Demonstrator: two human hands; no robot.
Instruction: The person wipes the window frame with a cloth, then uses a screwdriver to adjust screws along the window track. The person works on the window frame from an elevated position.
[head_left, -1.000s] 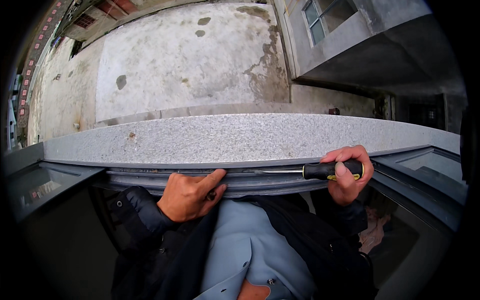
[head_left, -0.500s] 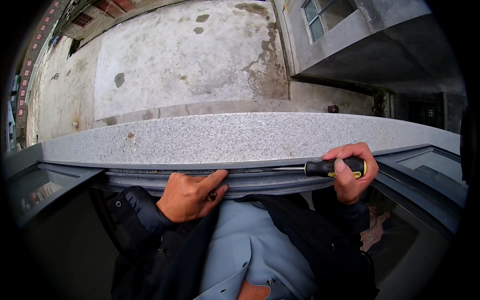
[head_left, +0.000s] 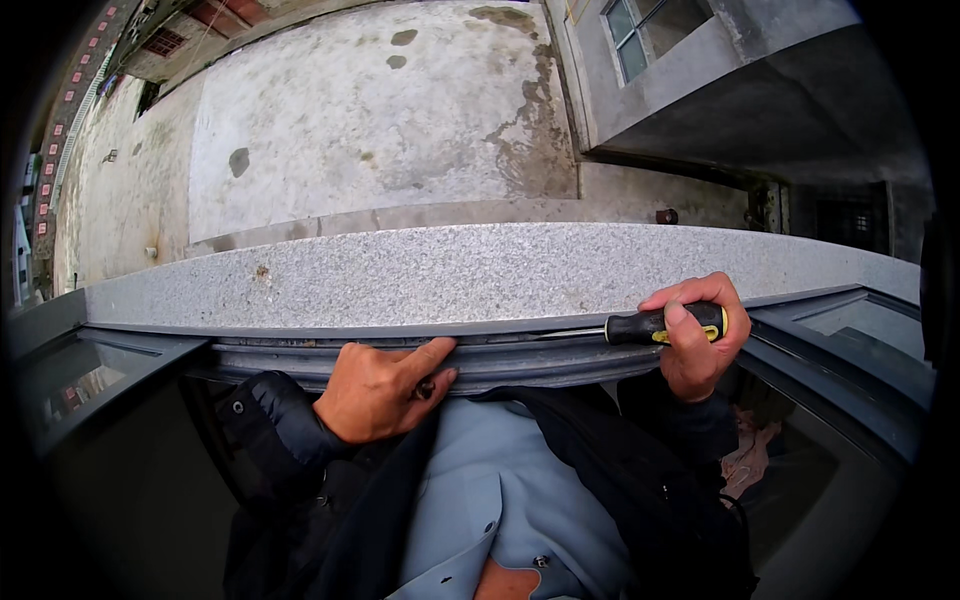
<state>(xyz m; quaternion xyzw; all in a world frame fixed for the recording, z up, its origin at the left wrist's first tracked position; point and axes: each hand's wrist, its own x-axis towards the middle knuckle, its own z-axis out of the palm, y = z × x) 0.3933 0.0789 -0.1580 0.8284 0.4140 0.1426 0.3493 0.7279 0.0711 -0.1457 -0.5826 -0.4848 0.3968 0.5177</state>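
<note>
My right hand [head_left: 705, 335] is wrapped round the black and yellow handle of a screwdriver [head_left: 638, 327]. Its thin metal shaft points left along a groove of the grey window track [head_left: 500, 380], nearly level; the exact tip is hard to make out. To the left, my left hand [head_left: 378, 392] rests at the track with its index finger stretched onto the groove. The other fingers of that hand are curled in, and a small dark brown, rounded thing shows between them and the thumb; its kind cannot be told.
Beyond the track runs a speckled grey stone sill [head_left: 420, 275], with a drop to a concrete surface [head_left: 370, 120] far below. Grey framed window panels stand at the left [head_left: 110, 375] and right [head_left: 850, 345]. A neighbouring wall with a window [head_left: 640, 40] rises at upper right.
My right hand and the screwdriver have shifted slightly up and left, the handle now tilting higher at its right end. My left hand stays in place.
</note>
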